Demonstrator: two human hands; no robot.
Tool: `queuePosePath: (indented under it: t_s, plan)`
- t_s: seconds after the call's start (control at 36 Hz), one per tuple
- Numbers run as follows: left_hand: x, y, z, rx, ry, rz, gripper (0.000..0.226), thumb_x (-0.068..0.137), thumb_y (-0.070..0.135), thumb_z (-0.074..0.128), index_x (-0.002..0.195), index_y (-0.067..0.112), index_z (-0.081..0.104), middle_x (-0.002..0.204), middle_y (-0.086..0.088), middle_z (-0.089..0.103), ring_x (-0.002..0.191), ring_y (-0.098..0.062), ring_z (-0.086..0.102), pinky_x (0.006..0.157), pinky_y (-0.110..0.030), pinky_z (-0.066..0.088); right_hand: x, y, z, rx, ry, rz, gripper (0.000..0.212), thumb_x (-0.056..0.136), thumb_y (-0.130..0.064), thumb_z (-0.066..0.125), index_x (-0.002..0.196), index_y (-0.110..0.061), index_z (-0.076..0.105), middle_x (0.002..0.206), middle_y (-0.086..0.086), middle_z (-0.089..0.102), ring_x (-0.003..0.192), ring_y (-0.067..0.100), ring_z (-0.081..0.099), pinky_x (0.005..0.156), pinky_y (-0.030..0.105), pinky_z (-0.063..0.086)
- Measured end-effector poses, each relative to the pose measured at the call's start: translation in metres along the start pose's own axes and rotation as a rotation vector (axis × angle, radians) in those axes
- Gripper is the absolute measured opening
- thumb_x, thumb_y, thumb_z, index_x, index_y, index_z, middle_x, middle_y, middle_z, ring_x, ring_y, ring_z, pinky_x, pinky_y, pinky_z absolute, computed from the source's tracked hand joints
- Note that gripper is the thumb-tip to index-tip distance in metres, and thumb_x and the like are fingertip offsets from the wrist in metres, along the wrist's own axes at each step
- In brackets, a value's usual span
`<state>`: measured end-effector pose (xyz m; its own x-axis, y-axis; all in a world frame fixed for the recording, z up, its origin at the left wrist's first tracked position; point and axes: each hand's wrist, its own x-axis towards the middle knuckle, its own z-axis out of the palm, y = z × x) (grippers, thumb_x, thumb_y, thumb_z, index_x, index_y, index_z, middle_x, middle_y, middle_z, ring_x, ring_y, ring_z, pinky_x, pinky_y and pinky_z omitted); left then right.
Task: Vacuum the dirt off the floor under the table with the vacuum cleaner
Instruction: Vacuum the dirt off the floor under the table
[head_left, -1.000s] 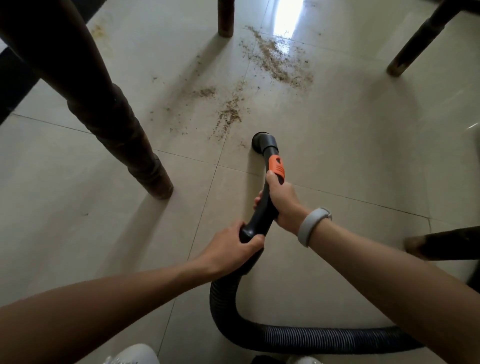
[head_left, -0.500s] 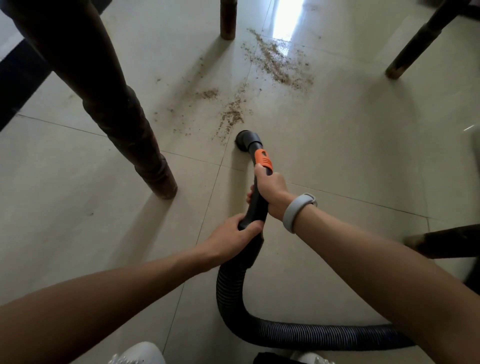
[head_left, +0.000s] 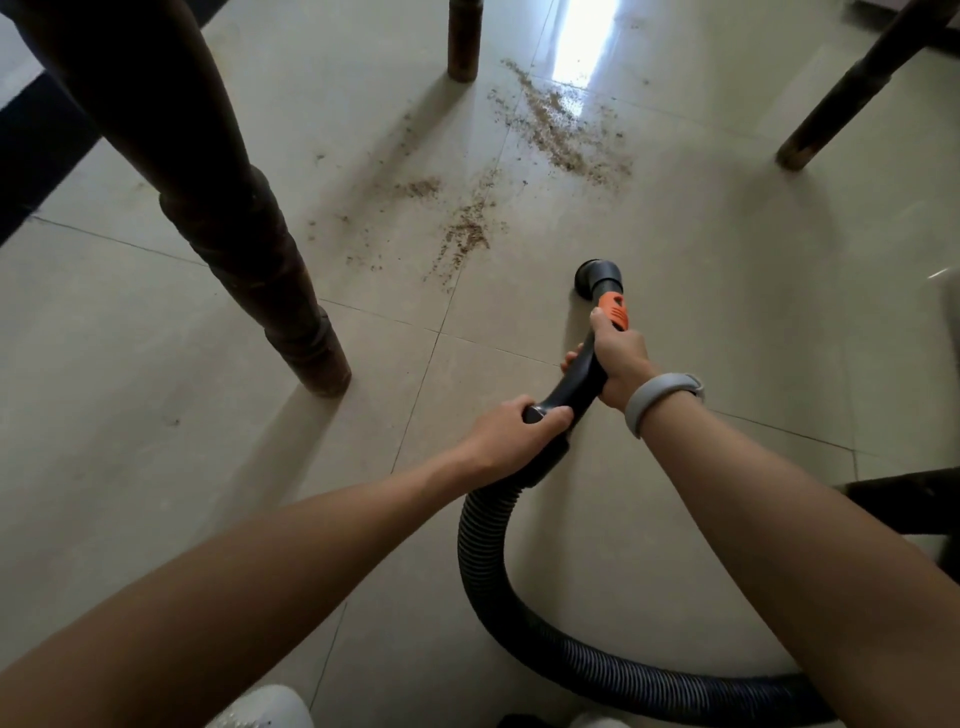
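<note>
Gripping rigid black plastic vacuum wand (head_left: 582, 379) with both hands, left hand (head_left: 511, 439) behind right hand (head_left: 618, 358); light, stiff; scattered brown dirt (head_left: 467, 228) ahead-left.

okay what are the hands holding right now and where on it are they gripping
Both hold the vacuum cleaner's black handle. The left hand grips its rear end, by the ribbed hose; the right hand grips nearer the nozzle, just behind the orange slider.

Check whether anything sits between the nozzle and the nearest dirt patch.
Nothing visible does. Bare tile lies between the nozzle and the nearest dirt patch, up and to its left. The thick table leg stands farther left, off that line.
</note>
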<state>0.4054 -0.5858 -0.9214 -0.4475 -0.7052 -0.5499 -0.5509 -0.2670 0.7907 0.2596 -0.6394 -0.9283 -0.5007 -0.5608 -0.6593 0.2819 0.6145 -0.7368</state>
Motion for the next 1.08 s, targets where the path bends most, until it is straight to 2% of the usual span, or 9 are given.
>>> queuePosePath:
  t_s: [0.22,0.39,0.5,0.61,0.67,0.75,0.89,1.0,1.08]
  plan:
    - [-0.032,-0.036,-0.021,-0.078,-0.083,-0.095,0.056,0.085,0.061,0.049,0.115,0.013,0.056,0.104,-0.011,0.066,0.094,-0.028,0.066,0.088,-0.048,0.054,-0.007,0.019,0.044,-0.083,-0.163,0.021,0.038,0.095,-0.032,0.052,0.116,-0.002,0.041,0.075,0.011,0.051,0.052,0.022,0.055,0.041,0.026,0.047]
    - [-0.056,-0.064,-0.031,-0.1,-0.027,-0.126,0.04,0.096,0.048,0.045,0.107,0.013,0.061,0.093,0.0,0.069,0.083,-0.013,0.067,0.08,-0.028,0.054,-0.034,0.05,0.087,-0.112,-0.308,0.037,0.039,0.093,-0.033,0.054,0.111,0.0,0.044,0.07,0.011,0.048,0.048,0.023,0.052,0.048,0.03,0.047]
    - [-0.067,-0.077,-0.032,-0.147,-0.002,-0.136,0.047,0.094,0.052,0.046,0.108,0.009,0.06,0.098,-0.009,0.07,0.087,-0.022,0.068,0.086,-0.041,0.055,-0.043,0.063,0.095,-0.113,-0.356,0.064,0.034,0.095,-0.031,0.052,0.113,-0.006,0.039,0.074,0.011,0.047,0.045,0.02,0.05,0.043,0.028,0.047]
    - [-0.06,-0.074,-0.032,-0.138,0.042,-0.124,0.037,0.097,0.043,0.044,0.098,0.01,0.06,0.087,-0.002,0.068,0.078,-0.015,0.067,0.071,-0.023,0.053,-0.036,0.056,0.1,-0.145,-0.376,0.048,0.043,0.092,-0.033,0.055,0.121,-0.004,0.04,0.076,0.01,0.05,0.053,0.022,0.053,0.057,0.036,0.052]
    - [-0.055,-0.067,-0.034,-0.143,0.063,-0.122,0.033,0.098,0.042,0.044,0.095,0.013,0.059,0.082,0.002,0.065,0.073,-0.01,0.064,0.066,-0.019,0.051,-0.033,0.049,0.104,-0.151,-0.382,0.028,0.045,0.092,-0.034,0.055,0.122,-0.004,0.041,0.073,0.01,0.05,0.052,0.022,0.054,0.055,0.037,0.052]
    - [-0.048,-0.066,-0.037,-0.17,0.083,-0.128,0.032,0.097,0.044,0.044,0.093,0.015,0.057,0.082,0.0,0.065,0.074,-0.013,0.064,0.071,-0.027,0.052,-0.028,0.044,0.111,-0.176,-0.37,0.008,0.048,0.09,-0.036,0.056,0.122,-0.004,0.04,0.077,0.01,0.051,0.057,0.024,0.055,0.062,0.04,0.054]
    - [-0.049,-0.074,-0.043,-0.264,0.109,-0.169,0.037,0.096,0.047,0.044,0.089,0.013,0.058,0.08,-0.006,0.067,0.073,-0.022,0.067,0.078,-0.041,0.056,-0.033,0.041,0.12,-0.12,-0.447,0.054,0.041,0.094,-0.029,0.055,0.121,-0.005,0.036,0.071,0.009,0.046,0.048,0.02,0.049,0.047,0.029,0.049]
    - [-0.059,-0.081,-0.054,-0.31,0.059,-0.203,0.044,0.095,0.051,0.041,0.087,0.012,0.06,0.08,-0.008,0.068,0.076,-0.025,0.069,0.079,-0.041,0.056,-0.043,0.048,0.122,0.014,-0.582,0.192,0.025,0.093,-0.025,0.059,0.098,-0.006,0.043,0.065,0.009,0.048,0.05,0.021,0.05,0.05,0.031,0.049]
    - [-0.057,-0.079,-0.057,-0.3,0.005,-0.212,0.043,0.095,0.05,0.041,0.087,0.012,0.06,0.081,-0.007,0.068,0.075,-0.023,0.069,0.079,-0.04,0.056,-0.042,0.053,0.119,0.05,-0.55,0.183,0.025,0.092,-0.025,0.06,0.089,-0.006,0.045,0.063,0.008,0.048,0.046,0.02,0.05,0.049,0.03,0.049]
